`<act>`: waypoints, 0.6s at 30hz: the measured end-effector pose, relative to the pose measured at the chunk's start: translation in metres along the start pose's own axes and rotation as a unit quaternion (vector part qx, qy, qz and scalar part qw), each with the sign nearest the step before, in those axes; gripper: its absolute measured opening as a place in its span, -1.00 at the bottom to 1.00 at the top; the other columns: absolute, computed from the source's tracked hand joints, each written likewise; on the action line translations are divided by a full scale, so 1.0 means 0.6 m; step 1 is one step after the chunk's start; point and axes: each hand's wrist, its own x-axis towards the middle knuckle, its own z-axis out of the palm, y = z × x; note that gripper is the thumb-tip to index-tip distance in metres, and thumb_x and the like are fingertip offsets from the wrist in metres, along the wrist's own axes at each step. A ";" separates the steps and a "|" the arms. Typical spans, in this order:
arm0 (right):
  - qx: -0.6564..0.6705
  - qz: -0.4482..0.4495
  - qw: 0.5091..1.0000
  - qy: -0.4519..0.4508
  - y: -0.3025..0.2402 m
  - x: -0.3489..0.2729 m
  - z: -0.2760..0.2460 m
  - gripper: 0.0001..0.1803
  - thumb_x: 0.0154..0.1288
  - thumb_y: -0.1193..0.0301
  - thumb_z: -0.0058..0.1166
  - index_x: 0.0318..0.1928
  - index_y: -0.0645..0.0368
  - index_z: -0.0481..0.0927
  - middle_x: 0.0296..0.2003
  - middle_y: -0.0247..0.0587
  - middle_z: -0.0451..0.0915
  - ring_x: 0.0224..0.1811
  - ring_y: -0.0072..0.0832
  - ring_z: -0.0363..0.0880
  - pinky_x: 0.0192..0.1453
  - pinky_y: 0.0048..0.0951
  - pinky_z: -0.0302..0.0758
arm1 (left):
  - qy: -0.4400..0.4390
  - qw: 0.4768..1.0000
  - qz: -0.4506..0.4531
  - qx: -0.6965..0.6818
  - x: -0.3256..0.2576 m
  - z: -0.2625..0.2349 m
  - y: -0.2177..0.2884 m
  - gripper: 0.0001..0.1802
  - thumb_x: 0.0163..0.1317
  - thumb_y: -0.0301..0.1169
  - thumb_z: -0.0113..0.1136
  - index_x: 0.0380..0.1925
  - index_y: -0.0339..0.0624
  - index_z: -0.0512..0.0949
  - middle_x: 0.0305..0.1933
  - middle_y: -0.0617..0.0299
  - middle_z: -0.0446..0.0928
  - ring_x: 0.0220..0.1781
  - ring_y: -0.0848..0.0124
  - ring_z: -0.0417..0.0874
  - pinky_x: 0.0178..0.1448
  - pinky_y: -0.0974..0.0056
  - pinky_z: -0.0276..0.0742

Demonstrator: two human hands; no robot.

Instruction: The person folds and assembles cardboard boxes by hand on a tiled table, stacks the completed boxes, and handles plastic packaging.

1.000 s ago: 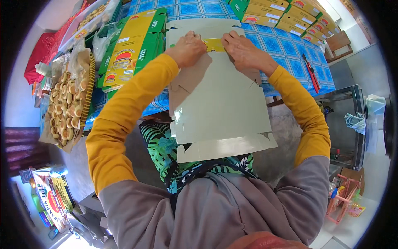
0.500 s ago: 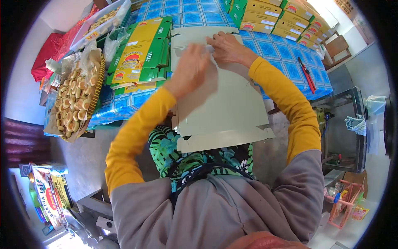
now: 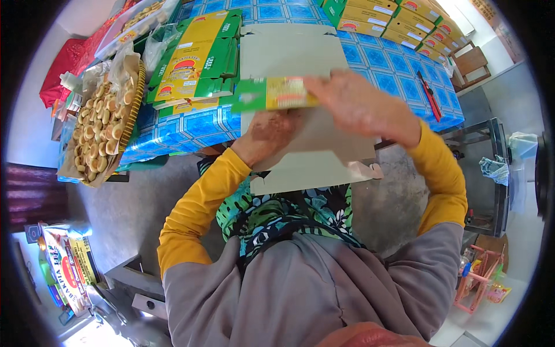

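Observation:
A flat cardboard box [image 3: 289, 55], plain grey inside up, reaches from the table over my lap. Across its middle a printed panel [image 3: 282, 93] stands folded up, showing green and yellow. My left hand [image 3: 270, 132] is closed at the lower edge of this panel, its fingertips partly hidden. Blurred by motion, my right hand [image 3: 365, 107] grips the panel's right end with bent fingers. The near flap [image 3: 303, 176] of the cardboard lies over my patterned clothing, and its right corner tab is bent.
Flat green and yellow boxes [image 3: 191, 61] are stacked at the left of the blue table [image 3: 217, 122]. Beyond them stands a basket of small round pastries [image 3: 101, 130]. Assembled boxes [image 3: 399, 23] are piled at the far right. A red cutter [image 3: 429, 98] lies near the right edge.
Both hands have come nearer from the far end of the cardboard, the right one swinging rightward. A panel has been folded up, so its green and yellow printed side now shows.

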 end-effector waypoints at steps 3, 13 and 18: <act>0.018 0.042 0.997 -0.063 -0.068 -0.023 0.031 -0.57 0.00 0.54 0.05 -0.04 0.33 0.34 -0.33 0.05 0.53 -0.23 -0.05 0.55 -0.21 -0.16 0.48 | 0.090 0.979 0.019 -0.183 -0.079 0.042 -0.030 -0.47 0.23 -0.34 0.19 0.21 -0.14 0.39 0.31 0.00 0.32 0.35 0.15 0.32 0.34 0.15 0.29; -0.027 0.069 0.997 -0.024 -0.111 -0.044 0.088 -0.79 -0.02 0.50 0.09 -0.32 0.28 0.44 -0.49 -0.05 0.47 -0.27 -0.25 0.48 -0.36 -0.30 0.43 | -0.102 0.850 -0.179 -0.486 -0.002 -0.232 -0.077 -0.58 0.43 -0.19 -0.05 -0.01 -0.34 0.56 0.06 -0.17 0.53 0.15 0.04 0.56 0.25 0.11 0.43; -0.035 0.057 0.998 -0.005 -0.109 -0.045 0.090 -0.79 -0.01 0.46 0.07 -0.33 0.28 0.43 -0.49 -0.07 0.46 -0.28 -0.26 0.45 -0.35 -0.30 0.41 | -0.110 0.991 0.007 -0.072 0.042 -0.004 -0.051 -0.29 0.43 -0.01 -0.14 0.30 -0.45 0.22 0.40 -0.29 0.15 0.47 -0.15 0.13 0.49 0.01 0.10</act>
